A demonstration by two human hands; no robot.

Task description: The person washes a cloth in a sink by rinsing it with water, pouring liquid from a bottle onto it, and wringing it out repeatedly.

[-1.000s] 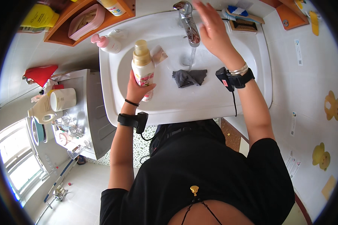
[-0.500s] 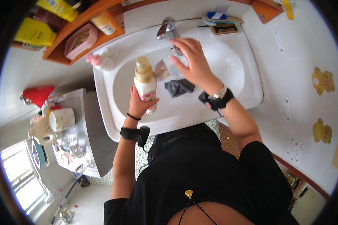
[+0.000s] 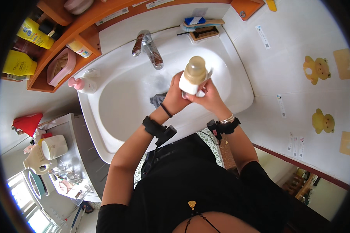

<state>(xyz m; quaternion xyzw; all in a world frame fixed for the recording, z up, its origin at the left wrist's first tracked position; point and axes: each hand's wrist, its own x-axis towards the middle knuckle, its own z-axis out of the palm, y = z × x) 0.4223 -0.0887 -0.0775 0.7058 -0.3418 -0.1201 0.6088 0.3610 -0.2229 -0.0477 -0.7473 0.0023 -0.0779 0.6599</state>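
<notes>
Hands meet over the white sink (image 3: pixel 116 128), both wrapped around a white bottle (image 3: pixel 191 79) with a tan rounded cap, held above the right half of the basin. The left hand (image 3: pixel 175 100) grips the bottle's lower body from the left side, fingers curled shut around it; the right hand (image 3: pixel 208 97) cups it from below and from the right, fingers closed against the same lower part. The cap points up toward the camera, and the bottle stands roughly upright, clear of the basin. Each wrist wears a black strap with a small dark device, and the right wrist also carries a pale bracelet. Down in the bowl, just left of the hands, lies a crumpled dark grey cloth (image 3: pixel 158 99), partly hidden by the left wrist. A chrome tap (image 3: pixel 148 48) stands at the back rim, its spout reaching over the basin. On the sink's left rim sits a small pump dispenser (image 3: pixel 83 84) with a pink top. At the back right corner rest a blue-bristled brush (image 3: pixel 200 21) and a darker brush beside it. An orange wooden shelf (image 3: pixel 85 29) to the upper left carries yellow bottles (image 3: pixel 25 50) and a pink case (image 3: pixel 60 66). A white mug (image 3: pixel 54 146) stands on a grey unit to the left.
</notes>
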